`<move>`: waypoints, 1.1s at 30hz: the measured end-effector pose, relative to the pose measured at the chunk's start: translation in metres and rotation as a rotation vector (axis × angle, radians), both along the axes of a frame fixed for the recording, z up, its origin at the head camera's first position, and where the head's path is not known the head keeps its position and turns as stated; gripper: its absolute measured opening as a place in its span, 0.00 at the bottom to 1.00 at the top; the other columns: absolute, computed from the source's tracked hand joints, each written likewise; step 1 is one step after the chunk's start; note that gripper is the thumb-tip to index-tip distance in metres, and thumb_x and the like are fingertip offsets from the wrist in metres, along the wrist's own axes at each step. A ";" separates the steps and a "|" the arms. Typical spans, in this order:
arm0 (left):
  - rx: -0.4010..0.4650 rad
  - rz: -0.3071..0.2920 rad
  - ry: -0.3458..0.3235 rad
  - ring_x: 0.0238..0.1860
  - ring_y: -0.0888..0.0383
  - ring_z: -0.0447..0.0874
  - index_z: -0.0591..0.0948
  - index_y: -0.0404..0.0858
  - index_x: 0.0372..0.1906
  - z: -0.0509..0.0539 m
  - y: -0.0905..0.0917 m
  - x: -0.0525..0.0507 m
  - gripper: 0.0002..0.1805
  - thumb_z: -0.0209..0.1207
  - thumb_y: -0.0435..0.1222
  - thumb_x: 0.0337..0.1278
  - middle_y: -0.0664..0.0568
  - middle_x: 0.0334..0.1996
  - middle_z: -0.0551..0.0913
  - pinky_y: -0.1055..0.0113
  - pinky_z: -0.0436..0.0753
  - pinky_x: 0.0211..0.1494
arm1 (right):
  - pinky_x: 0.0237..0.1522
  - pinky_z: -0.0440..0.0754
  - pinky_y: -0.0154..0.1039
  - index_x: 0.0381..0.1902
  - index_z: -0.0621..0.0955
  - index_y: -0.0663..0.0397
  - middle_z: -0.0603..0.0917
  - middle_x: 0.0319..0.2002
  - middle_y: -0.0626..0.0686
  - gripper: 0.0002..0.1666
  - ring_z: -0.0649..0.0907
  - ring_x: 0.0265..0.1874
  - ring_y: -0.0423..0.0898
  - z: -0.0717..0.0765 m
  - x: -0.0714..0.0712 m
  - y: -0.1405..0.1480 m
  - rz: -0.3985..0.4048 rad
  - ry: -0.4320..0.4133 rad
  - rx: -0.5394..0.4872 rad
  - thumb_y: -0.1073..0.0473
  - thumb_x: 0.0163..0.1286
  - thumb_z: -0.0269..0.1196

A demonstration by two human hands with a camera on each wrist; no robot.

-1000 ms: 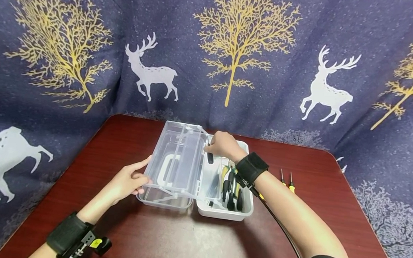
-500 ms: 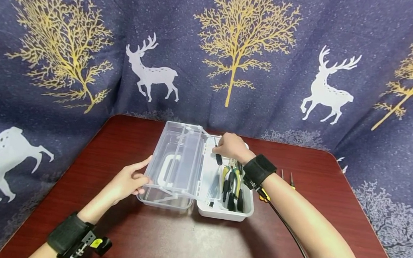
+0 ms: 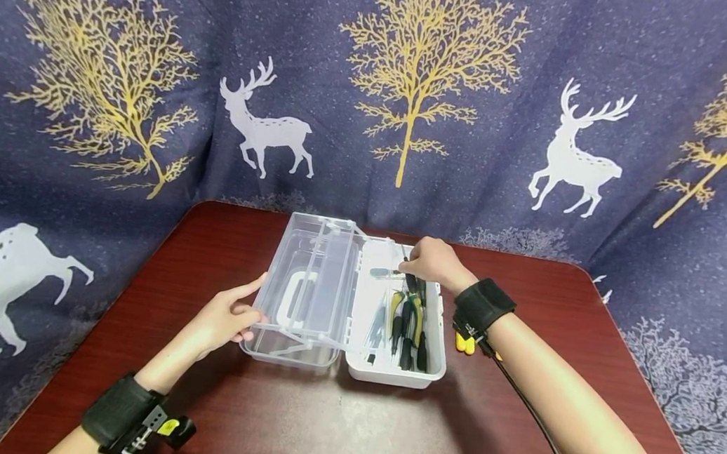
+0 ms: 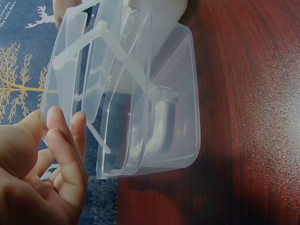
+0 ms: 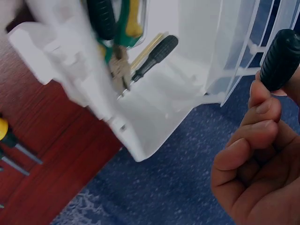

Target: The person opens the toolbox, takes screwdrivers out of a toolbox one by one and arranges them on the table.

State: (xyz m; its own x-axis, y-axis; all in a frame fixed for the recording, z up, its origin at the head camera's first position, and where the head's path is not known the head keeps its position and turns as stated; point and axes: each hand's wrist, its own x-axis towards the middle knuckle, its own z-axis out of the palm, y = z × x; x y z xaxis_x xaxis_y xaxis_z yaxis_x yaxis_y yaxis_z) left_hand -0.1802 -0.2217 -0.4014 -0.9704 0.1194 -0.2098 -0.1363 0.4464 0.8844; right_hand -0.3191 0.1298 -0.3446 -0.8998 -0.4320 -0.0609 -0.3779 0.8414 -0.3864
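Note:
My left hand (image 3: 227, 316) pinches the near left edge of a clear folding tray (image 3: 331, 281), raised above the clear lid (image 3: 293, 361) of a toolbox. In the left wrist view, thumb and fingers lie on either side of the tray's edge. My right hand (image 3: 433, 261) holds a screwdriver (image 5: 280, 58) by its black ribbed handle, over the far part of the white toolbox body (image 3: 387, 378). The handle points down and a thin shaft rises above the fingers. Pliers (image 5: 119, 70) with green and yellow handles and another black-handled screwdriver (image 5: 161, 49) lie inside the body.
Yellow-handled screwdrivers (image 3: 464, 343) lie on the red-brown table (image 3: 349, 430) to the right of the toolbox, partly hidden by my right wrist. A patterned blue cloth (image 3: 359, 114) hangs behind the table.
My right hand has moved right with the screwdriver, from beside the clear tray to over the toolbox body. The left hand and tray have stayed put.

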 end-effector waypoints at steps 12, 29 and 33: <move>-0.006 0.006 0.001 0.19 0.63 0.76 0.52 0.52 0.76 0.000 0.000 0.000 0.41 0.52 0.30 0.59 0.41 0.39 0.88 0.71 0.78 0.25 | 0.22 0.50 0.34 0.07 0.59 0.44 0.52 0.11 0.42 0.31 0.51 0.14 0.39 -0.003 0.003 0.038 -0.045 -0.010 0.014 0.54 0.63 0.63; 0.002 0.009 -0.002 0.19 0.65 0.76 0.53 0.51 0.75 0.000 0.002 0.001 0.41 0.52 0.29 0.59 0.40 0.39 0.88 0.72 0.77 0.25 | 0.19 0.52 0.33 0.07 0.67 0.46 0.57 0.09 0.42 0.27 0.55 0.12 0.39 -0.002 0.017 0.104 -0.152 -0.070 0.065 0.52 0.64 0.61; 0.001 0.013 0.001 0.19 0.65 0.76 0.53 0.51 0.75 0.000 0.002 0.001 0.41 0.52 0.29 0.59 0.40 0.39 0.88 0.72 0.77 0.25 | 0.19 0.52 0.33 0.07 0.70 0.47 0.59 0.09 0.42 0.25 0.56 0.13 0.39 0.001 0.020 0.117 -0.168 -0.057 0.083 0.52 0.64 0.61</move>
State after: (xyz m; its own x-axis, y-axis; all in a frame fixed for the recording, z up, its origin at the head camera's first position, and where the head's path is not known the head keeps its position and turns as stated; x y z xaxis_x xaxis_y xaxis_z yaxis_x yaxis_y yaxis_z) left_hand -0.1791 -0.2202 -0.4015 -0.9721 0.1067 -0.2091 -0.1415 0.4440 0.8848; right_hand -0.2995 0.2470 -0.3435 -0.9528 -0.2678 -0.1427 -0.2093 0.9205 -0.3300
